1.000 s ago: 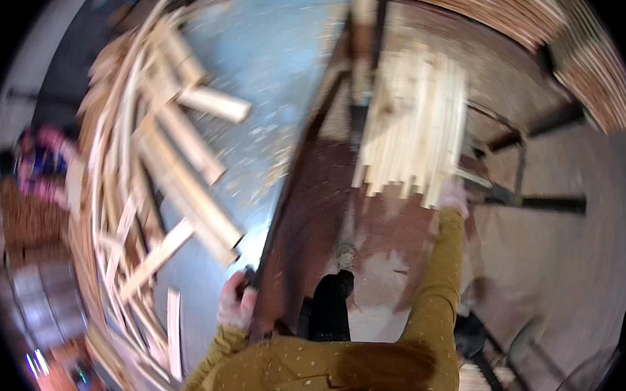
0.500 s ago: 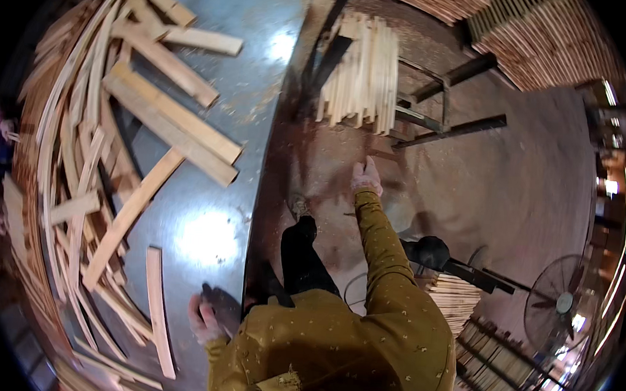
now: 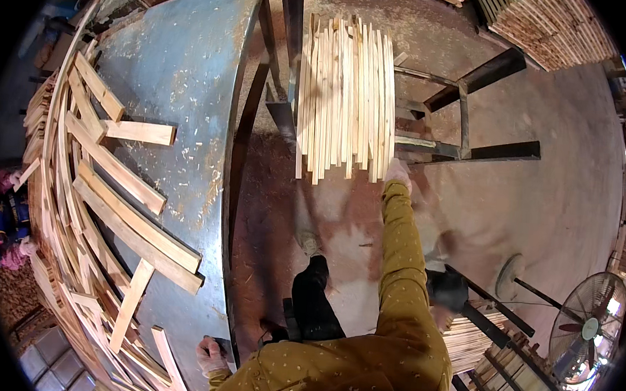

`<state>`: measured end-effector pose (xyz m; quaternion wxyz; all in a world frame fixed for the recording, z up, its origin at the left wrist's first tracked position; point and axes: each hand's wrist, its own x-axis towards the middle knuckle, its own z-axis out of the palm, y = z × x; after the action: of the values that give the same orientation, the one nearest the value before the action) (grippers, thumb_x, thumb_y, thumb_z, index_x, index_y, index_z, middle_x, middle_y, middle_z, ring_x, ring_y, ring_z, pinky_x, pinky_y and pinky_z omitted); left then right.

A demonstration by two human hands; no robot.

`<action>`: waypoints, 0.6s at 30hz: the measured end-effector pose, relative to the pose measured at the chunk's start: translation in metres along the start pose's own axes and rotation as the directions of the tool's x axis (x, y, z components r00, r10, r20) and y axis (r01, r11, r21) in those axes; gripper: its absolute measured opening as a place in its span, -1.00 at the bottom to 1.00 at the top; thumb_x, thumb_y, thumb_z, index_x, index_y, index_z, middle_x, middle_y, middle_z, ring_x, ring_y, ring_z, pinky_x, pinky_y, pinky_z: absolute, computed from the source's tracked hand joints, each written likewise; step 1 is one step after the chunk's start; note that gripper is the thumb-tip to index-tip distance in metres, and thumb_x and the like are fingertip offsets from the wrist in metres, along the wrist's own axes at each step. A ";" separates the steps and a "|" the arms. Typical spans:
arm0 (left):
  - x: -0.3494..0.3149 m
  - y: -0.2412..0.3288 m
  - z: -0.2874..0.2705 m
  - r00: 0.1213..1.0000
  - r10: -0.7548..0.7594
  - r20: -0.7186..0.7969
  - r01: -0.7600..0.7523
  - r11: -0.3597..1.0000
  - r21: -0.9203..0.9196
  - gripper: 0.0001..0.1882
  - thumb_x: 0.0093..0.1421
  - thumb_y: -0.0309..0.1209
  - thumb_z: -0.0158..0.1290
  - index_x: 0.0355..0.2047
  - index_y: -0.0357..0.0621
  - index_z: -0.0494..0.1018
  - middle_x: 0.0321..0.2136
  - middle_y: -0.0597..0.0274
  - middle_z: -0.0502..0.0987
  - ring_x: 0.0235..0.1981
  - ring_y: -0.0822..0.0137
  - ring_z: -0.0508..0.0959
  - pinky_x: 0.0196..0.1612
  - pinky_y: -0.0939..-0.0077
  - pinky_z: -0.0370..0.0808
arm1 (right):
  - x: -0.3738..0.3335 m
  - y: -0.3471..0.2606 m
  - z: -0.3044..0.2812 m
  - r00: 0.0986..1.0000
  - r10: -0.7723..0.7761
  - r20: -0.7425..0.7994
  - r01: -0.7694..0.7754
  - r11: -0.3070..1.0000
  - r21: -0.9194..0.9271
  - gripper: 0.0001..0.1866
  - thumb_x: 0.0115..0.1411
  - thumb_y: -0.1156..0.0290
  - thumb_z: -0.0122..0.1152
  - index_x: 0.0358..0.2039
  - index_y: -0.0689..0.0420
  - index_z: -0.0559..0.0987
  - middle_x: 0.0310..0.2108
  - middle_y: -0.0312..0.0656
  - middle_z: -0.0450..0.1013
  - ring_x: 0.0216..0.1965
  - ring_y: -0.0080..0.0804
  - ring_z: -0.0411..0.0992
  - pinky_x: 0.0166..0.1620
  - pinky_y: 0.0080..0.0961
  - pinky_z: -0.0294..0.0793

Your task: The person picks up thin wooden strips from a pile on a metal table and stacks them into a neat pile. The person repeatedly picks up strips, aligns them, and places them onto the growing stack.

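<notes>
My right hand point(image 3: 399, 174) reaches forward to the near right corner of a stack of pale wooden strips point(image 3: 348, 97). Its fingers close at the end of the outermost strip, and the hand covers that end. At the lower left, my left hand point(image 3: 211, 354) rests by the edge of the blue-grey metal table point(image 3: 192, 66) with its fingers curled in. Whatever it may hold is hidden; a dark patch lies beside it. Close to this hand lies a narrow wooden slat point(image 3: 170, 362). Further up, several loose slats point(image 3: 135, 224) lie across one another on the table.
Dark metal frames point(image 3: 464, 119) flank the strip stack. A standing fan point(image 3: 590, 327) is at the right, near more stacked wood point(image 3: 465, 341). Larger wood piles point(image 3: 552, 31) stand at the far right. Past the table on the left, another person's patterned clothing point(image 3: 7, 220) shows.
My right hand has moved forward from over the floor to the strip stack. The view has shifted, so the stack looks larger. My left hand stays by the table edge, its fingers now more curled.
</notes>
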<state>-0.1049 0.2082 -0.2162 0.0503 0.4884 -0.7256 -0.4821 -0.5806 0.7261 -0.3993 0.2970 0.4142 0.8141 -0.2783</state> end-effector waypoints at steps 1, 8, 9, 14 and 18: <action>0.002 0.010 0.009 1.000 -0.026 0.012 0.026 0.999 0.026 -0.72 0.22 -0.27 0.18 -0.19 -0.17 0.44 -0.48 0.35 0.46 -0.59 0.48 0.38 -0.56 0.52 0.39 | -0.002 -0.003 -0.014 0.998 -0.057 0.023 0.058 0.997 -0.050 -0.36 0.37 -0.03 -0.31 0.16 0.24 0.39 0.19 0.02 0.37 0.22 -0.05 0.33 0.22 -0.22 0.26; 0.002 0.034 0.041 0.999 -0.050 -0.001 0.050 0.998 0.032 -0.69 0.20 -0.20 0.19 -0.23 -0.15 0.44 -0.52 0.36 0.44 -0.63 0.49 0.36 -0.59 0.53 0.35 | 0.046 -0.028 -0.043 0.988 -0.003 0.154 0.066 0.913 -0.402 -0.50 0.42 0.15 -0.40 0.20 0.07 0.38 0.25 -0.07 0.31 0.29 -0.21 0.26 0.13 -0.16 0.40; 0.000 0.042 0.045 1.000 -0.020 0.011 0.019 1.000 0.019 -0.68 0.20 -0.17 0.19 -0.24 -0.16 0.44 -0.51 0.36 0.44 -0.61 0.49 0.37 -0.57 0.54 0.36 | 0.046 -0.034 -0.050 0.986 -0.053 0.160 0.114 0.910 -0.398 -0.50 0.42 0.15 -0.38 0.20 0.07 0.38 0.25 -0.07 0.32 0.29 -0.20 0.25 0.15 -0.17 0.39; -0.014 0.019 0.034 0.990 0.137 -0.022 -0.133 0.983 0.126 -0.59 0.22 -0.08 0.14 -0.23 -0.21 0.46 -0.43 0.28 0.50 -0.45 0.40 0.48 -0.38 0.41 0.47 | 0.000 -0.075 -0.037 0.980 -0.167 -0.111 0.165 0.986 -0.030 -0.50 0.40 0.13 -0.32 0.17 0.07 0.42 0.22 -0.01 0.34 0.25 -0.03 0.29 0.23 -0.23 0.29; -0.049 0.049 0.024 0.992 0.097 0.086 -0.120 0.939 0.321 -0.63 0.26 -0.15 0.06 -0.13 -0.21 0.50 -0.30 0.10 0.56 -0.27 0.22 0.57 -0.16 0.25 0.52 | -0.007 -0.086 -0.019 0.822 -0.492 -0.287 0.466 0.871 -0.157 -0.50 0.40 0.15 -0.23 0.19 0.19 0.37 0.11 0.01 0.40 0.13 -0.11 0.36 0.14 -0.30 0.37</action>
<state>-0.1247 0.2635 -0.1729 -0.0297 0.4324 -0.8223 -0.3687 -0.6544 0.6922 -0.3638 0.0986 0.2236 0.9394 -0.2406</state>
